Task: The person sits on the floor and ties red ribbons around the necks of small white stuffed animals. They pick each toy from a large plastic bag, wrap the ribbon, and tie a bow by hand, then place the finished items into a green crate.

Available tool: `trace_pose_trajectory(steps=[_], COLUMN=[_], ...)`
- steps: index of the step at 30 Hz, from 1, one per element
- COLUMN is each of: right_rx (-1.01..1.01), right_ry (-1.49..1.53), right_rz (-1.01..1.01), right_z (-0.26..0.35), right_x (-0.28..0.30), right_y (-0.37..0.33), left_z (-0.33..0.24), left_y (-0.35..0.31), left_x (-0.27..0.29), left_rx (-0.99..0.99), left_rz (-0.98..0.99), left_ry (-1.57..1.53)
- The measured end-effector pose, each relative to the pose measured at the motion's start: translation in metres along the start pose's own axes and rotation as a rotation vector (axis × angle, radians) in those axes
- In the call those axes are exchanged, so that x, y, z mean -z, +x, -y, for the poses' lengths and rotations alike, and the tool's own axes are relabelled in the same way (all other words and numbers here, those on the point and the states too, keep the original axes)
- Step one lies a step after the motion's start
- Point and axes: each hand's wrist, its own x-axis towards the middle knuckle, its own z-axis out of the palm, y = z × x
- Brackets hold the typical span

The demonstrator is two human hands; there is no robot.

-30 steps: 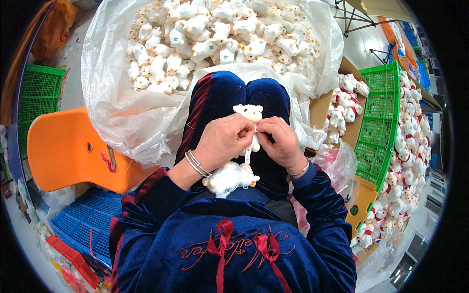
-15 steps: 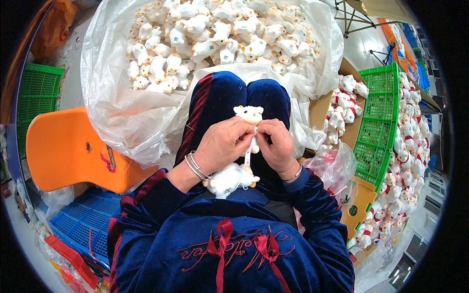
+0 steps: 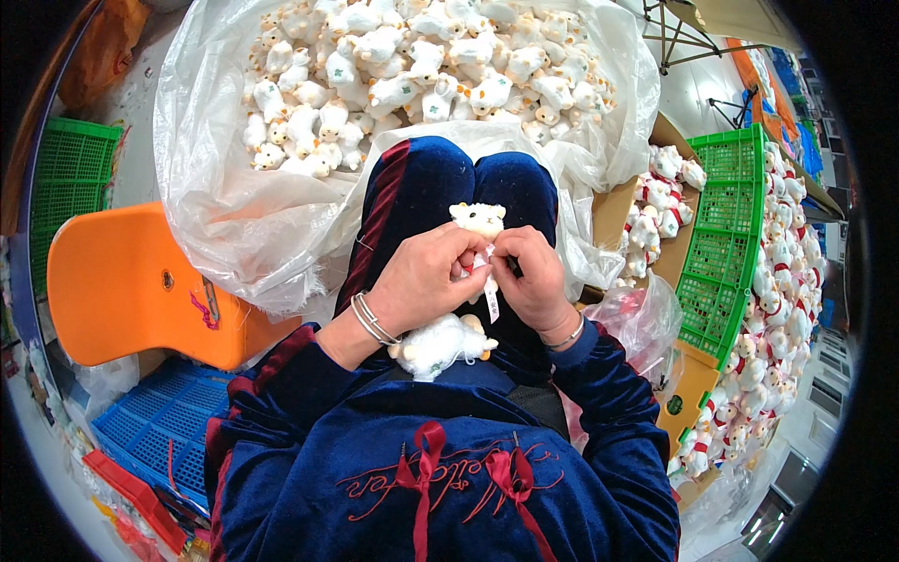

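- We are gripping a small white plush toy over our knees; the left hand is closing around its body, fingers curled onto it.
- The right hand is pinching the toy's white label strip between thumb and forefinger.
- A second white plush toy is lying in our lap, just below the left wrist.
- A clear plastic bag of similar toys is sitting beyond our knees; a green crate is standing to the right.

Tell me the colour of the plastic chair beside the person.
Orange plastic chair, clearest in the head view.
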Motion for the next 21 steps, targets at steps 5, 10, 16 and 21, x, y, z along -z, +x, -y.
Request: trace_pose_trajectory(steps=[5,10,16,21], right_rx=[-0.279,-0.495,-0.382,-0.237], right_ry=[0.149,0.387,0.258,0.193], right_rz=[0.112,0.110,-0.172,0.053], right_z=[0.009,0.012,0.002,0.027], right_x=[0.010,0.025,0.037,0.033], right_y=[0.004,0.012,0.008,0.019], left_z=[0.004,-0.002,0.001,0.004], left_y=[0.000,0.003,0.004,0.005], left_x=[-0.005,-0.006,-0.007,-0.004], left_rx=[0.044,0.090,0.129,0.107], left_rz=[-0.028,-0.061,-0.059,-0.033], left_ry=[0.045,-0.018,-0.055,-0.068])
